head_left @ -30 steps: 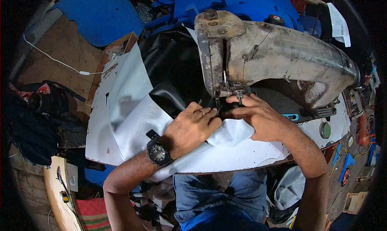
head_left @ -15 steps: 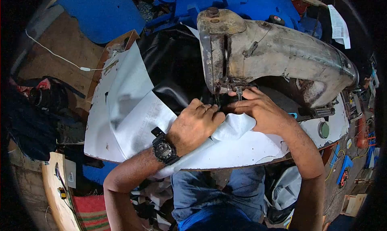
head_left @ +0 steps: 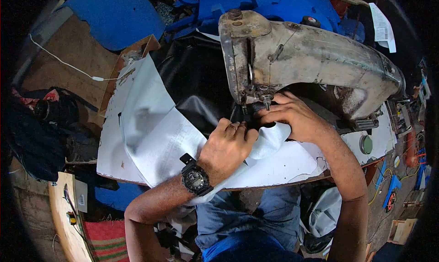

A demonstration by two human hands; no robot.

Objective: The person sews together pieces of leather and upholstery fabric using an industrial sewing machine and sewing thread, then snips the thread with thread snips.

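Note:
A worn sewing machine (head_left: 320, 51) stands over a sheet of material, black on one face (head_left: 192, 74) and silvery white on the other (head_left: 160, 134). Just in front of the needle area, my left hand (head_left: 228, 147), with a black watch (head_left: 195, 179) on the wrist, has its fingers bent and pressed on the sheet's edge. My right hand (head_left: 292, 118) is under the machine arm, right of the needle area, its fingers closed round the folded sheet. A curled white flap of the sheet lies between the hands. The fingertips are partly hidden.
The white tabletop (head_left: 292, 166) has chipped edges. A round green-topped tin (head_left: 366, 144) sits at its right. A white cable (head_left: 68, 65) runs at the left, near a cardboard box (head_left: 123, 70). Blue sheets (head_left: 114, 15) lie behind, and a paper slip (head_left: 383, 29) is at the upper right.
My left hand and wrist have shifted slightly right, and the white part of the sheet has moved right with them. The metal lever on the machine head shows in a different position.

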